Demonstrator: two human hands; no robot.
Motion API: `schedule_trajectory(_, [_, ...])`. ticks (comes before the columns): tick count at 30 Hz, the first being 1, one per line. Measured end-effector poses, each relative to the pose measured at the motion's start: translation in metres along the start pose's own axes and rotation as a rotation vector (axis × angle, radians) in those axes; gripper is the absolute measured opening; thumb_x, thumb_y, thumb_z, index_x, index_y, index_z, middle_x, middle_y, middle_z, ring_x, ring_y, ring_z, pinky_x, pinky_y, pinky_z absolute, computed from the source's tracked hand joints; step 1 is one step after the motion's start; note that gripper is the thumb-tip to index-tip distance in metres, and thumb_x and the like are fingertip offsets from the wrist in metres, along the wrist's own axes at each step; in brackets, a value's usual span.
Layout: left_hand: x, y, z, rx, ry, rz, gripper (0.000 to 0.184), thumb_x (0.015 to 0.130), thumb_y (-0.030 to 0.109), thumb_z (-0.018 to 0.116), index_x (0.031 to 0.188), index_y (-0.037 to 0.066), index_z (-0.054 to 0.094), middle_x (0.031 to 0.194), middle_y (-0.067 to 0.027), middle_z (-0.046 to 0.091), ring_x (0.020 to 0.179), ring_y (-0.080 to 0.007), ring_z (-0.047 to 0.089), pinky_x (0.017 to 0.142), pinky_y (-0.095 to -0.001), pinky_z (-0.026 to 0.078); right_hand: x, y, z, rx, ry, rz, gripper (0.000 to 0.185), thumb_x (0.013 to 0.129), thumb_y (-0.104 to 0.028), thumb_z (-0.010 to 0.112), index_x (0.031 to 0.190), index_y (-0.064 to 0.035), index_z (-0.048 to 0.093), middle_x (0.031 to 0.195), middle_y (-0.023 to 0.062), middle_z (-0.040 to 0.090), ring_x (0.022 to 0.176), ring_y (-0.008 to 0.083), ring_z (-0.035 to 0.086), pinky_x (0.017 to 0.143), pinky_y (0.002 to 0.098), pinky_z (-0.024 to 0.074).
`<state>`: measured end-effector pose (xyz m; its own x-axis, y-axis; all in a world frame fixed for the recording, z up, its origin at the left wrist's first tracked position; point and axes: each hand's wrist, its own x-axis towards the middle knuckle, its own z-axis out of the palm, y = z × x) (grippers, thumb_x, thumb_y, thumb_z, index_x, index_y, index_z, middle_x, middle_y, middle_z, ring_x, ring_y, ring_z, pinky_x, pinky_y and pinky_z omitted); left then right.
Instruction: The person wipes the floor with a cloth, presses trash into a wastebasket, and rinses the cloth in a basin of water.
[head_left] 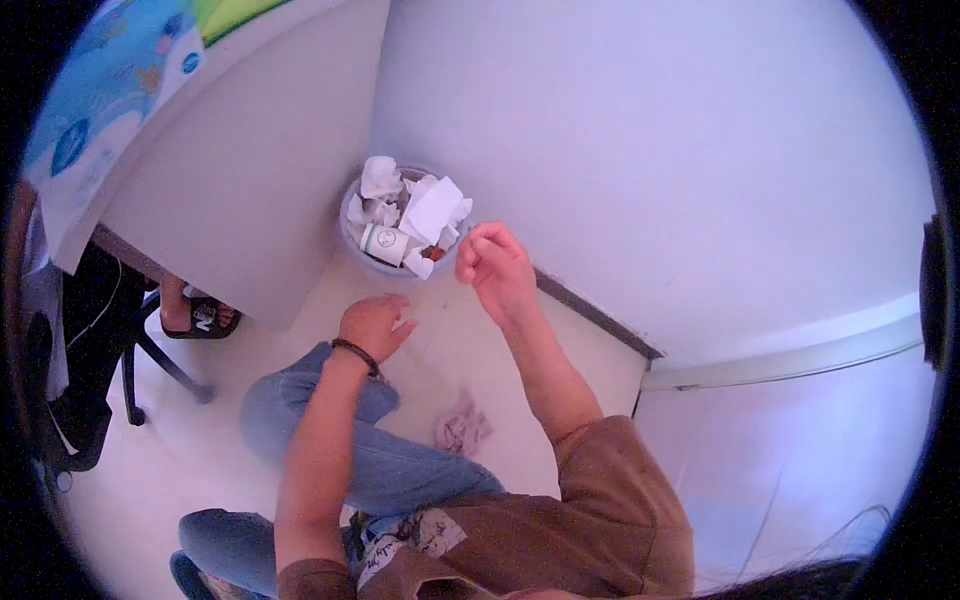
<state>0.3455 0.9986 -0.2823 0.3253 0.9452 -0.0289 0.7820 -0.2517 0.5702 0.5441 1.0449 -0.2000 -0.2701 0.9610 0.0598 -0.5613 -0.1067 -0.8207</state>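
A round bin [345, 236] stands in the corner, filled with crumpled white paper [433, 208] and a white paper cup [384, 243] lying on its side. Just right of the bin's rim is my right hand [496, 268], its fingers curled inward; whether anything small is between them is hidden. Below the bin, my left hand [376, 326] hangs over the floor with thumb and fingers apart, holding nothing, a dark bracelet on its wrist. A crumpled pinkish cloth or paper [464, 426] lies on the floor beyond my knee.
A pale panel [250, 170] rises left of the bin, and a white wall [650, 150] stands to the right. Another person's foot in a black sandal [203, 318] shows beneath the panel, beside a wheeled chair's leg [170, 365].
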Motion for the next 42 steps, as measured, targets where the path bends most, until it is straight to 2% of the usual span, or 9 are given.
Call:
schedule_trajectory(5, [-0.003, -0.016, 0.004, 0.008, 0.049, -0.037, 0.038, 0.080, 0.036, 0.066, 0.108, 0.010, 0.065, 0.089, -0.0084, 0.068, 0.084, -0.0269, 0.065, 0.075, -0.0418, 0.050, 0.000, 0.003, 0.014, -0.006, -0.022, 0.004, 0.006, 0.092, -0.009, 0.053, 0.096, -0.0050, 0.054, 0.078, 0.0050, 0.054, 0.066, 0.0145, 0.051, 0.060, 0.0279, 0.0415])
schedule_trajectory(8, [-0.004, -0.018, 0.008, 0.008, 0.103, 0.016, 0.037, 0.080, 0.037, 0.066, 0.106, 0.010, 0.065, 0.086, -0.0083, 0.068, 0.083, -0.0270, 0.065, 0.074, -0.0417, 0.051, -0.002, 0.005, 0.022, 0.039, 0.005, 0.023, 0.006, 0.092, -0.009, 0.053, 0.096, -0.0055, 0.054, 0.078, 0.0045, 0.054, 0.067, 0.0141, 0.051, 0.061, 0.0278, 0.0416])
schedule_trajectory(12, [-0.005, -0.015, 0.003, 0.016, 0.061, -0.030, 0.036, 0.080, 0.037, 0.066, 0.105, 0.010, 0.065, 0.085, -0.0080, 0.067, 0.082, -0.0271, 0.065, 0.073, -0.0416, 0.051, -0.002, 0.010, 0.018, 0.125, -0.013, 0.022, 0.008, 0.092, -0.008, 0.055, 0.098, -0.0035, 0.055, 0.080, 0.0055, 0.057, 0.068, 0.0154, 0.054, 0.060, 0.0279, 0.0433])
schedule_trajectory(26, [-0.003, -0.013, -0.003, 0.003, 0.048, -0.052, 0.034, 0.080, 0.034, 0.068, 0.103, 0.009, 0.063, 0.084, -0.0079, 0.066, 0.080, -0.0275, 0.065, 0.071, -0.0418, 0.050, -0.007, -0.003, 0.028, 0.052, 0.082, 0.029, 0.017, 0.095, -0.012, 0.052, 0.105, -0.0002, 0.059, 0.083, 0.0057, 0.060, 0.067, 0.0140, 0.055, 0.062, 0.0274, 0.0441])
schedule_trajectory(36, [-0.002, -0.005, -0.006, 0.036, -0.016, -0.072, 0.036, 0.081, 0.036, 0.066, 0.105, 0.010, 0.064, 0.088, -0.0087, 0.067, 0.085, -0.0275, 0.064, 0.074, -0.0422, 0.051, -0.008, -0.011, 0.028, 0.093, 0.042, 0.018, 0.019, 0.094, -0.017, 0.053, 0.103, -0.0022, 0.061, 0.080, 0.0022, 0.060, 0.065, 0.0120, 0.054, 0.062, 0.0263, 0.0429])
schedule_trajectory(38, [-0.001, -0.003, -0.008, 0.041, -0.037, -0.089, 0.036, 0.081, 0.037, 0.066, 0.105, 0.010, 0.064, 0.091, -0.0095, 0.067, 0.086, -0.0282, 0.064, 0.076, -0.0423, 0.050, -0.007, -0.011, 0.026, 0.098, 0.063, 0.007, 0.022, 0.094, -0.016, 0.055, 0.107, 0.0012, 0.060, 0.079, 0.0043, 0.060, 0.065, 0.0133, 0.054, 0.060, 0.0259, 0.0434])
schedule_trajectory(41, [0.006, -0.013, 0.007, 0.057, 0.042, -0.146, 0.038, 0.080, 0.038, 0.066, 0.106, 0.010, 0.064, 0.095, -0.0108, 0.068, 0.089, -0.0298, 0.064, 0.079, -0.0432, 0.050, 0.000, -0.027, 0.040, 0.044, 0.080, -0.004, 0.024, 0.093, -0.015, 0.057, 0.108, 0.0032, 0.060, 0.078, 0.0051, 0.059, 0.064, 0.0134, 0.054, 0.058, 0.0257, 0.0434])
schedule_trajectory(42, [0.009, -0.015, 0.010, 0.094, 0.024, -0.104, 0.038, 0.080, 0.038, 0.065, 0.106, 0.011, 0.065, 0.097, -0.0112, 0.068, 0.090, -0.0304, 0.064, 0.079, -0.0436, 0.050, 0.007, -0.038, 0.052, 0.019, 0.073, -0.015, 0.023, 0.093, -0.015, 0.057, 0.107, 0.0034, 0.060, 0.078, 0.0050, 0.059, 0.064, 0.0131, 0.054, 0.058, 0.0256, 0.0432])
